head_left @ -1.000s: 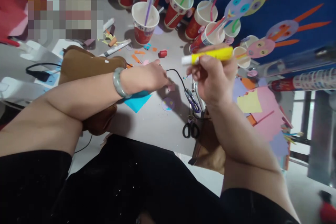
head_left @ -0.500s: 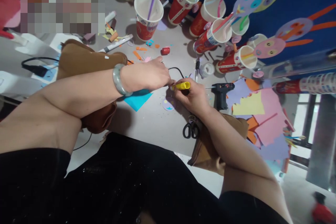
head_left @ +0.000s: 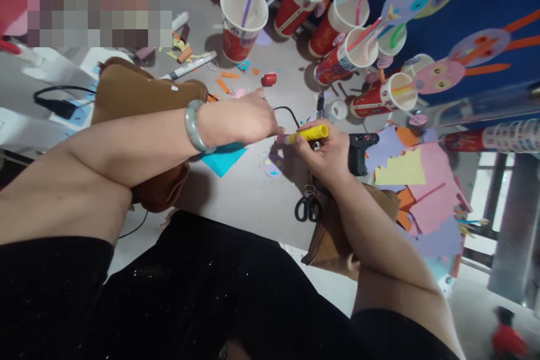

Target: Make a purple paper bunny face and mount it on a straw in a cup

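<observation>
Yellow marker [head_left: 313, 134] sits between the fingers and thumb of my right hand [head_left: 324, 154], slanting left over the table. Its left end meets the fingertips of my left hand [head_left: 248, 118]. This left hand lies palm down with fingers bent, and a sliver of something pink shows at its fingertips; what they press or pinch is mostly hidden. Just below both hands is a small round lilac paper disc [head_left: 273, 165] with yellow and blue marks. A turquoise paper sheet [head_left: 223, 162] lies partly beneath my left forearm.
Black-handled scissors [head_left: 307, 209] and a black glue gun [head_left: 358, 152] lie around my right hand. Red paper cups [head_left: 242, 25] with straws and paper animal faces stand behind. A red cap [head_left: 269, 79], paper scraps, brown cushions [head_left: 143, 95] and coloured paper [head_left: 434, 185] surround the workspace.
My right hand has shifted right with the yellow marker, now covering part of the glue gun, and more of the marker shows. My left hand has barely moved.
</observation>
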A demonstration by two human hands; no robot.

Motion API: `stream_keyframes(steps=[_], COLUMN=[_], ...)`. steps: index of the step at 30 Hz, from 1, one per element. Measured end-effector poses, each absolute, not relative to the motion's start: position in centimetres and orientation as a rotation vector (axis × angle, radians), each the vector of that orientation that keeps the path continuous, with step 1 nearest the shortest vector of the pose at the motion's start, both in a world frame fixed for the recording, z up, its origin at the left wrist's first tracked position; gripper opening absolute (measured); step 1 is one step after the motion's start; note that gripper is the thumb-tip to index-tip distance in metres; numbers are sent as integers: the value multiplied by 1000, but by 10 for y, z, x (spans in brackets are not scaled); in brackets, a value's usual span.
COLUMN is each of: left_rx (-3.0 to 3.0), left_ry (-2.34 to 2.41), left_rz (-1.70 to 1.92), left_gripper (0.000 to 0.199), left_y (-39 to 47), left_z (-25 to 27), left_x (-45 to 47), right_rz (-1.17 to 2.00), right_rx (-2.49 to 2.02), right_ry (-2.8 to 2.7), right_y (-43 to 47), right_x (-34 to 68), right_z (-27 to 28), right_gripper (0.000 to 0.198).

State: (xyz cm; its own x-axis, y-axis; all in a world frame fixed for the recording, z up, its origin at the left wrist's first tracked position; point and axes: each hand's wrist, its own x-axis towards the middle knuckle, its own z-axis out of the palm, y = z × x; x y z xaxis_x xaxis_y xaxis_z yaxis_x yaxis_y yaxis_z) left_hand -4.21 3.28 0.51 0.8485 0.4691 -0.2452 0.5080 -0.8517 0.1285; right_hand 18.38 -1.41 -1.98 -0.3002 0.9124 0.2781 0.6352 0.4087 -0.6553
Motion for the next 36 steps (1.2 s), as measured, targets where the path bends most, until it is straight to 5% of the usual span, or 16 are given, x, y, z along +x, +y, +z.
stream_keyframes(steps=[36], left_rx=[2846], left_ry=[820], left_rz=[-519], left_gripper=[40], left_y=[27], left_z=[23], left_x=[-37], right_rz=[533], right_rx=[-1212], right_ry=[-2280], right_y=[-14], right_x=[176], right_z=[-32], right_gripper=[4])
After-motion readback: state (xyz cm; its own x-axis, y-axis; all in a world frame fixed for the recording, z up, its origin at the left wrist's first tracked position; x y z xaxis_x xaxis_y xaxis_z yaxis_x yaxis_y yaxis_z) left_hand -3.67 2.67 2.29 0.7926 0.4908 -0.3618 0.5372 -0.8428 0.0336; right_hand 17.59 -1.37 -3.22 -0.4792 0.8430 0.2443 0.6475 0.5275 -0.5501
